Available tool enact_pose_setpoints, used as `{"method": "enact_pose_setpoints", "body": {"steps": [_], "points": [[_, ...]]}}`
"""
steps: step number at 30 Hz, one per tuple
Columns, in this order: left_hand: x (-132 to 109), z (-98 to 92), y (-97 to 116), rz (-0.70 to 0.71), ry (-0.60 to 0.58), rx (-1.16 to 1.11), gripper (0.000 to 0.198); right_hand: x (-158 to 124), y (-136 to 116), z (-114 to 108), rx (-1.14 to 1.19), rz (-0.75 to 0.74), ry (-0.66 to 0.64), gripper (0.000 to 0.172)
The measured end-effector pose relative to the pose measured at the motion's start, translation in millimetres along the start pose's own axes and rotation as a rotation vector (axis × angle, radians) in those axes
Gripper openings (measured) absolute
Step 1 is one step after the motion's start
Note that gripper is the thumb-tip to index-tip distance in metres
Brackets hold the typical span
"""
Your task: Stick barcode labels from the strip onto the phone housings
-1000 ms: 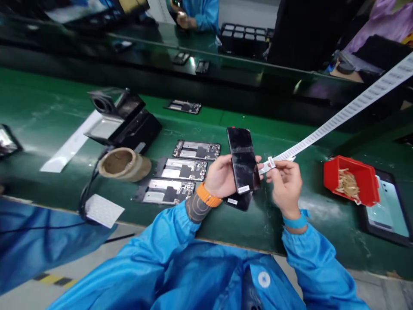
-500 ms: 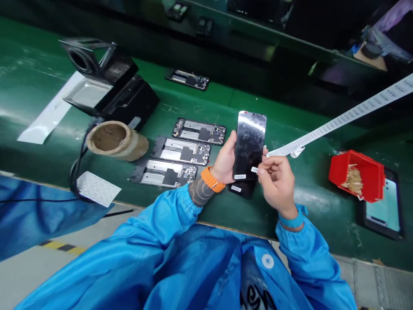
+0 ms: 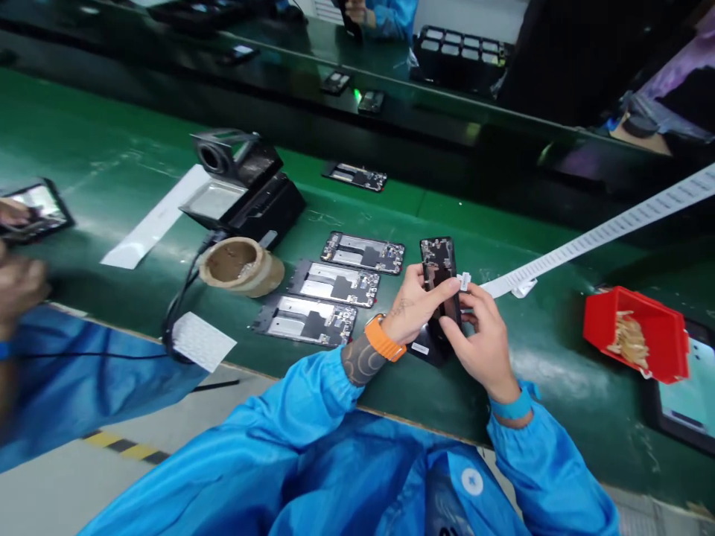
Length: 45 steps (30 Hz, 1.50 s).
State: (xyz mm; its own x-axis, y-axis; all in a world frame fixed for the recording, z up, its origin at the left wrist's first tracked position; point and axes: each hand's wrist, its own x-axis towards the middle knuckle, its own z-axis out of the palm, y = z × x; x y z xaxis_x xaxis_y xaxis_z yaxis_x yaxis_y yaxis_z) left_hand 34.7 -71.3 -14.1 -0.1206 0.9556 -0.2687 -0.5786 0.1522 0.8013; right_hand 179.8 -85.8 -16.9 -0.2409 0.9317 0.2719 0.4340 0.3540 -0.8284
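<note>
A partly assembled phone [image 3: 439, 254] is held upright between my hands, its circuit side towards me. My left hand [image 3: 416, 309] grips its left edge, with the thumb lying across the face. My right hand [image 3: 481, 331] has its fingers closed round the lower right edge. Beside the left thumb tip, at the phone's right edge, is a small white label [image 3: 464, 281]; which hand holds it, if either, I cannot tell. Underneath lies another black phone screen [image 3: 425, 347] with a white label, partly hidden. Left of my hands, several open phone frames [image 3: 335, 286] lie in a row.
A label strip [image 3: 603, 229] stretches to the upper right. A red bin [image 3: 664, 346] stands at right by a tablet-like device [image 3: 690, 394]. Left are a cardboard tube [image 3: 273, 272], a black soldering-iron stand [image 3: 262, 197] and a cable. A co-worker's hands [image 3: 22, 286] are at far left.
The phone was screen side up and now shows its circuit side. My left thumb has come across its face. My view has shifted, bringing a co-worker's hands in at left.
</note>
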Motion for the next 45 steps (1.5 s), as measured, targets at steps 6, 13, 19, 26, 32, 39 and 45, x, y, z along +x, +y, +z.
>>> {"method": "enact_pose_setpoints", "body": {"steps": [6, 13, 19, 26, 32, 39, 45], "points": [[0.7, -5.8, 15.4, -0.216, -0.274, -0.108, 0.061, 8.3, 15.2, -4.5, 0.207, 0.183, 0.143, 0.014], [-8.8, 4.2, 6.2, -0.151, -0.309, -0.306, 0.05, 9.1, 16.4, -4.5, 0.191, 0.159, 0.191, 0.017], [-8.6, 1.8, 1.9, -0.202, -0.344, -0.422, 0.038, 8.1, 9.0, -4.7, 0.099, 0.119, 0.184, 0.016], [-8.2, -0.5, 6.3, -0.225, -0.353, -0.423, 0.036, 6.7, 9.0, -4.9, 0.063, 0.09, 0.19, 0.013], [-9.1, -1.3, 8.2, -0.217, -0.358, -0.39, 0.034, 5.9, 8.3, -5.0, 0.098, 0.075, 0.196, 0.013], [-9.2, -0.1, 9.6, -0.241, -0.331, -0.378, 0.035, 5.5, 10.1, -8.1, 0.135, 0.08, 0.182, 0.013], [-9.7, 1.2, 10.8, -0.273, -0.32, -0.379, 0.035, 5.3, 12.5, -9.5, 0.134, 0.069, 0.178, 0.013]]}}
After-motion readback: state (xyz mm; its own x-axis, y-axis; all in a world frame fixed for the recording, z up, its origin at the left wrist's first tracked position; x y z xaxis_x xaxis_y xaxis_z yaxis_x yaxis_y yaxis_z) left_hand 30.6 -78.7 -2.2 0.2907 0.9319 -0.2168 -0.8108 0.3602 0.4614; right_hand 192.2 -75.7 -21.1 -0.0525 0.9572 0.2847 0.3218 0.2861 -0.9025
